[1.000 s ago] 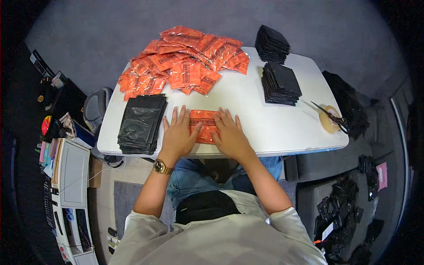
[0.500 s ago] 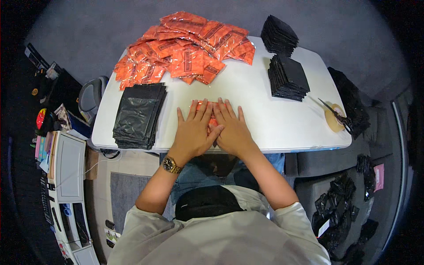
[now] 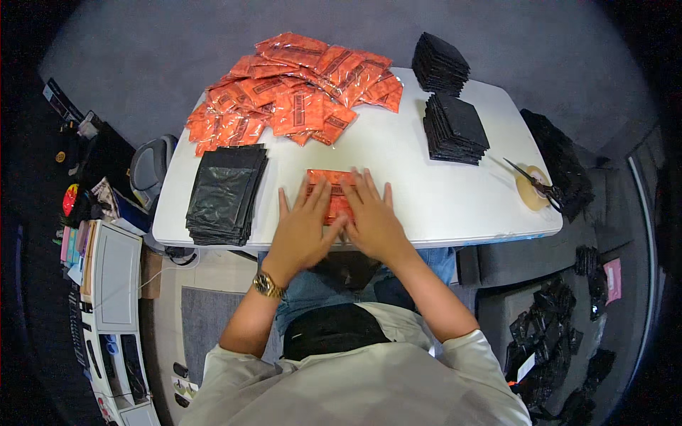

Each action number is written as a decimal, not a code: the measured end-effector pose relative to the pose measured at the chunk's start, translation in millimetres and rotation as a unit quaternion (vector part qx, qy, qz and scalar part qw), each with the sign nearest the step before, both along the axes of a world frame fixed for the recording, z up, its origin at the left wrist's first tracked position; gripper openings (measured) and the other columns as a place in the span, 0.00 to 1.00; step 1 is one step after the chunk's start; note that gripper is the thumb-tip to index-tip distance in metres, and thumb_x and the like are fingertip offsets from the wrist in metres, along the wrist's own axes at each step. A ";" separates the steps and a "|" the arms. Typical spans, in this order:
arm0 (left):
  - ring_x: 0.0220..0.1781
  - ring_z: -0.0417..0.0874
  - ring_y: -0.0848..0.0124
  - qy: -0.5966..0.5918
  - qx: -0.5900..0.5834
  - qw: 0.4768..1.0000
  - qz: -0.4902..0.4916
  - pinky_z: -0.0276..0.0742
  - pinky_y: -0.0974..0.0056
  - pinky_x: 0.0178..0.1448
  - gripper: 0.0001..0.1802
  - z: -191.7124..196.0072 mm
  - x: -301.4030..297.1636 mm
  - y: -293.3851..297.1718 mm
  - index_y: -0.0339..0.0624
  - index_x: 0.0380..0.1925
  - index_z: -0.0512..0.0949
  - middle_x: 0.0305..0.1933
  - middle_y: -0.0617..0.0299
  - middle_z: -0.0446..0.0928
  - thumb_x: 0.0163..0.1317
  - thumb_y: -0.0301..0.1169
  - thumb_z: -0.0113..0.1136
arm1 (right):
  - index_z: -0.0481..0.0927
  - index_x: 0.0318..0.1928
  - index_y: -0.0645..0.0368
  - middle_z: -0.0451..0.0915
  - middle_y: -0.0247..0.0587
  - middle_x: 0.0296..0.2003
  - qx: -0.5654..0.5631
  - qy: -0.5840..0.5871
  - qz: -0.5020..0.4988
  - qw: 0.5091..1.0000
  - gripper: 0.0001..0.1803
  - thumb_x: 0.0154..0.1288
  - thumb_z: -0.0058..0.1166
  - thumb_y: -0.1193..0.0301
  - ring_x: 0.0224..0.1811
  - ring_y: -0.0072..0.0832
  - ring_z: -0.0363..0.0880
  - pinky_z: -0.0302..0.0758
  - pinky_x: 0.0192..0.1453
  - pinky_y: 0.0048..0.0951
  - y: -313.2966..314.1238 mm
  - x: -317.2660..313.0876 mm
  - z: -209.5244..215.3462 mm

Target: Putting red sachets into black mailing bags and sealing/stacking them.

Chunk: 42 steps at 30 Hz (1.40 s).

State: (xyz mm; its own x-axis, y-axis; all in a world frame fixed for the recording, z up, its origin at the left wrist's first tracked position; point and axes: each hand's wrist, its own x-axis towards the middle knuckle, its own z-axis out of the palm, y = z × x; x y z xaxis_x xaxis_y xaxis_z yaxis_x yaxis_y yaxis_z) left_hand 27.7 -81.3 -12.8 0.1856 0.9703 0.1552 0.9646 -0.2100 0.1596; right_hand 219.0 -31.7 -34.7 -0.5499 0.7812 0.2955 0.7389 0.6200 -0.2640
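An orange packet in clear wrapping lies at the near edge of the white table. My left hand rests over its left side, fingers stretched out and spread. Over its right side lies my right hand, likewise flat with spread fingers. The thumbs come close together over the packet's lower part, and the hands hide much of it. Left of my left hand sits a stack of flat black plastic bags. A heap of similar orange packets covers the far left of the table.
Two stacks of black folded packages stand at the right. Scissors lie across a roll of tape near the right edge. Black plastic bags lie on a grey sofa. A white cabinet stands at the left.
The hands have shifted slightly apart, showing more of the orange packet between them. The whole view has tilted a little, so the table sits lower in it.
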 end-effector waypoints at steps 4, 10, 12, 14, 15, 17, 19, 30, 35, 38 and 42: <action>0.92 0.49 0.49 -0.020 0.021 0.999 -0.029 0.37 0.24 0.87 0.42 -2.0 3.9 -22.2 0.36 0.83 0.60 0.90 0.52 0.57 0.81 0.54 0.50 | 0.63 0.80 0.69 0.59 0.60 0.83 0.002 0.001 0.037 0.999 0.40 0.81 0.50 0.54 0.88 0.55 0.51 0.46 0.87 0.71 -7.0 -2.4 -4.4; 0.91 0.52 0.51 -0.012 0.017 1.000 0.013 0.38 0.24 0.87 0.42 3.5 -8.6 -21.7 0.37 0.83 0.60 0.89 0.50 0.57 0.81 0.54 0.50 | 0.62 0.81 0.68 0.57 0.62 0.83 -0.034 0.033 -0.016 0.999 0.40 0.81 0.51 0.55 0.89 0.54 0.50 0.45 0.88 0.68 -12.7 3.5 -1.3; 0.91 0.52 0.51 -0.020 0.012 1.000 0.007 0.39 0.25 0.87 0.42 -4.1 -4.2 -15.6 0.37 0.83 0.60 0.89 0.50 0.57 0.81 0.55 0.50 | 0.61 0.82 0.69 0.57 0.62 0.83 -0.013 0.003 -0.003 1.000 0.40 0.81 0.51 0.54 0.89 0.54 0.50 0.45 0.88 0.67 -16.8 0.7 -1.4; 0.91 0.53 0.51 -0.028 0.009 1.000 0.001 0.40 0.25 0.87 0.43 -6.0 -3.8 -14.9 0.37 0.83 0.60 0.89 0.49 0.57 0.81 0.55 0.50 | 0.61 0.82 0.69 0.57 0.62 0.83 0.009 -0.025 0.010 1.000 0.41 0.82 0.50 0.53 0.89 0.53 0.50 0.45 0.88 0.67 -17.3 -0.9 -1.1; 0.91 0.53 0.51 -0.028 0.010 1.000 0.002 0.41 0.25 0.87 0.43 -5.5 -4.2 -15.8 0.38 0.84 0.60 0.89 0.49 0.56 0.81 0.56 0.49 | 0.60 0.82 0.69 0.58 0.62 0.83 0.002 -0.024 0.011 1.000 0.41 0.82 0.50 0.53 0.89 0.53 0.50 0.45 0.88 0.67 -16.8 0.0 -1.4; 0.91 0.53 0.51 -0.029 0.012 0.999 0.008 0.41 0.25 0.87 0.43 -4.3 -7.1 -17.8 0.38 0.84 0.59 0.89 0.49 0.56 0.81 0.56 0.49 | 0.60 0.82 0.69 0.58 0.62 0.83 -0.004 -0.023 0.016 1.000 0.42 0.82 0.50 0.52 0.89 0.52 0.50 0.45 0.88 0.67 -16.6 -2.0 -2.6; 0.90 0.56 0.50 -0.044 0.014 0.999 0.013 0.45 0.28 0.88 0.41 -3.2 -12.2 -19.6 0.39 0.82 0.64 0.87 0.48 0.60 0.80 0.55 0.51 | 0.60 0.82 0.69 0.58 0.62 0.83 -0.011 0.006 0.005 1.000 0.42 0.81 0.51 0.52 0.89 0.52 0.49 0.45 0.88 0.69 -16.3 -6.3 -5.3; 0.56 0.81 0.47 -0.146 0.254 0.949 0.116 0.78 0.49 0.62 0.15 51.1 -77.0 -59.7 0.38 0.49 0.86 0.50 0.49 0.85 0.61 0.26 0.74 | 0.67 0.79 0.65 0.60 0.62 0.82 0.012 0.007 0.029 0.999 0.37 0.77 0.54 0.57 0.88 0.58 0.50 0.46 0.86 0.73 2.7 -61.5 3.5; 0.52 0.81 0.49 -0.088 0.236 0.944 0.212 0.78 0.51 0.59 0.16 40.3 -108.5 -57.5 0.37 0.47 0.87 0.46 0.51 0.84 0.59 0.29 0.75 | 0.73 0.77 0.53 0.60 0.60 0.81 -0.006 0.077 0.143 0.987 0.35 0.71 0.61 0.63 0.87 0.58 0.52 0.49 0.86 0.71 -7.1 -99.6 23.0; 0.52 0.82 0.49 -0.080 0.216 0.947 0.222 0.79 0.50 0.59 0.15 32.6 -112.3 -54.7 0.37 0.45 0.88 0.46 0.51 0.84 0.59 0.31 0.75 | 0.75 0.75 0.50 0.62 0.60 0.81 -0.023 0.141 0.212 0.967 0.33 0.69 0.63 0.65 0.86 0.58 0.54 0.52 0.85 0.70 -18.2 -126.4 16.8; 0.49 0.83 0.49 -0.079 0.218 0.942 0.243 0.80 0.50 0.56 0.08 25.6 -117.6 -51.4 0.38 0.37 0.86 0.43 0.51 0.83 0.60 0.29 0.73 | 0.76 0.73 0.54 0.63 0.60 0.80 -0.013 0.117 0.231 0.966 0.32 0.70 0.64 0.63 0.85 0.59 0.56 0.54 0.86 0.67 -22.9 -140.8 9.6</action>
